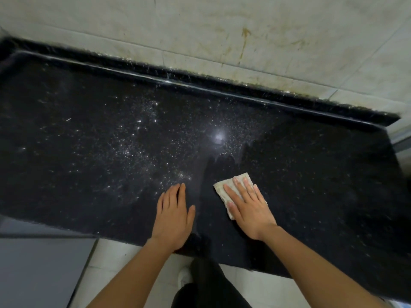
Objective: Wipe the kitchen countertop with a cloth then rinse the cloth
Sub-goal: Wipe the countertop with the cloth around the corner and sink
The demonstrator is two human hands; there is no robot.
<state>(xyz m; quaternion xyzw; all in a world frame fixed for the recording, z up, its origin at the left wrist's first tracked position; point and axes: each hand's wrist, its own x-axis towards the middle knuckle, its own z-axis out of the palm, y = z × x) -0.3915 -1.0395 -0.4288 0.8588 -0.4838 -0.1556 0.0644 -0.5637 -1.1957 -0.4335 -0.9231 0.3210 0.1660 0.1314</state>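
Cloth point(224, 190) — pale, folded to a small pad, lying flat on the black countertop point(89, 141) under the right hand point(249, 205). That hand is spread flat, fingers straight and slightly fanned, palm down, pressing the pad; its edges show beyond the fingertips and past the thumb side. Left hand point(173, 212) just beside it, also flat and open, fingers together, resting bare on the stone and holding nothing; a narrow strip of dark surface separates the two hands. Ahead of the left hand's fingertips, a scatter of fine white specks or droplets — cannot tell which. Ahead of the right hand, a bright lamp reflection point(219, 136). Beyond both hands, a raised black back edge point(200, 83), then a pale tiled wall point(155, 25) with brownish streaks. Behind the wrists, light floor tiles point(115, 261).
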